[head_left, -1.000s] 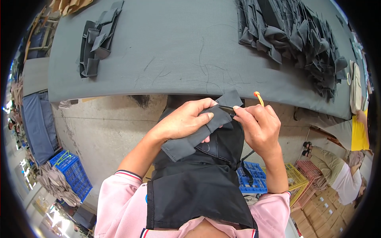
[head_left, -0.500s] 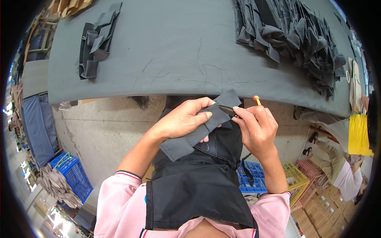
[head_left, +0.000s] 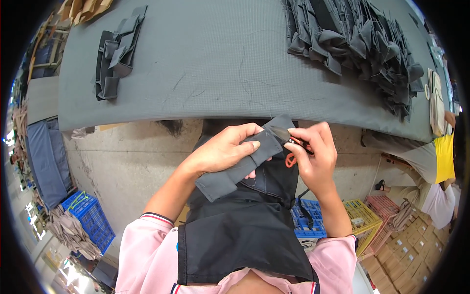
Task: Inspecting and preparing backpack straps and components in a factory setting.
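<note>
My left hand (head_left: 227, 149) grips a folded dark grey fabric piece (head_left: 218, 185), thumb on top and fingertips showing beneath. The strip slants over my lap, just in front of the table edge. In my right hand (head_left: 317, 156) is a pair of small scissors (head_left: 291, 159) with orange handles, held between thumb and fingers. Their blades lie against the upper end of the fabric; whether they are spread I cannot tell. A black apron (head_left: 235, 235) covers my front below both hands.
Across the grey-covered table (head_left: 196, 59), a large heap of dark fabric pieces (head_left: 357, 44) lies far right and a smaller stack (head_left: 117, 54) far left. Loose threads lie between. Blue crates (head_left: 90, 218) and a yellow crate (head_left: 362, 215) stand on the floor. Another person (head_left: 440, 157) is at the right.
The scissors have turned in my right hand: an orange handle showed above the fingers and now shows below them. The left hand's hold is nearly unchanged. The person at right has shifted.
</note>
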